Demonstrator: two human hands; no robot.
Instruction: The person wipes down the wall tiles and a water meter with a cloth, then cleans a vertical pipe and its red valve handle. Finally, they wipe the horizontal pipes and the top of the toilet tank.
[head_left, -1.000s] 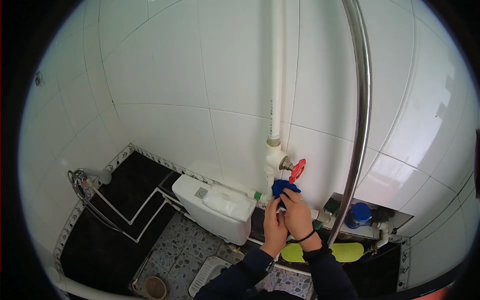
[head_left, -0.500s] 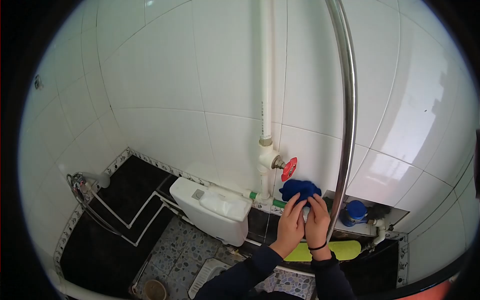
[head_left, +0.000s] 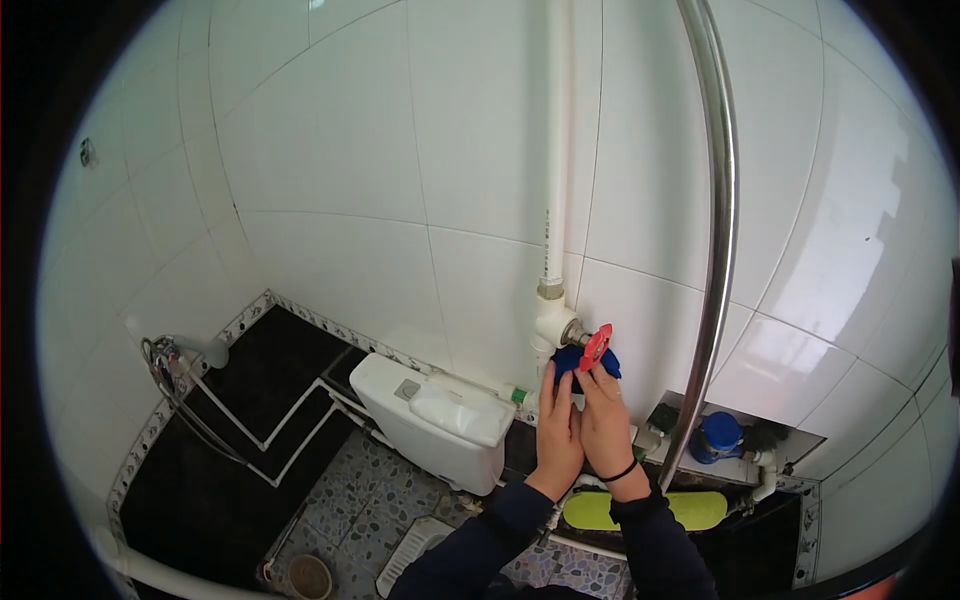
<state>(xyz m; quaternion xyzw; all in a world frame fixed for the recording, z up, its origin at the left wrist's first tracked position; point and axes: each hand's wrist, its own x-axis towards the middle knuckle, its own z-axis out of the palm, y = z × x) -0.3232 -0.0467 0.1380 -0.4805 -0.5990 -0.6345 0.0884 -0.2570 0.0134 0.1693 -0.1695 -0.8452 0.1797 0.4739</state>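
A dark blue cloth (head_left: 572, 367) lies bunched against the white pipe joint, just under a red valve handle (head_left: 597, 347). My left hand (head_left: 559, 440) presses it from the left, fingers bent over its lower edge. Close beside it, my right hand (head_left: 606, 428) grips the cloth from the right, fingertips just below the valve handle and a dark band on the wrist. Part of the cloth and the lower pipe are hidden behind my fingers. Above the hands rises the white vertical pipe (head_left: 556, 150).
A white cistern (head_left: 430, 430) stands left of my hands. To the right are a curved metal pipe (head_left: 722, 200), a blue-capped water meter (head_left: 717, 437) in a wall recess and a yellow-green cylinder (head_left: 690, 510). A shower hose (head_left: 190, 425) hangs far left, and a bucket (head_left: 310, 577) sits below.
Both hands and the cloth have moved left and up, from the low horizontal pipe to the upright pipe under the valve. The view has shifted slightly.
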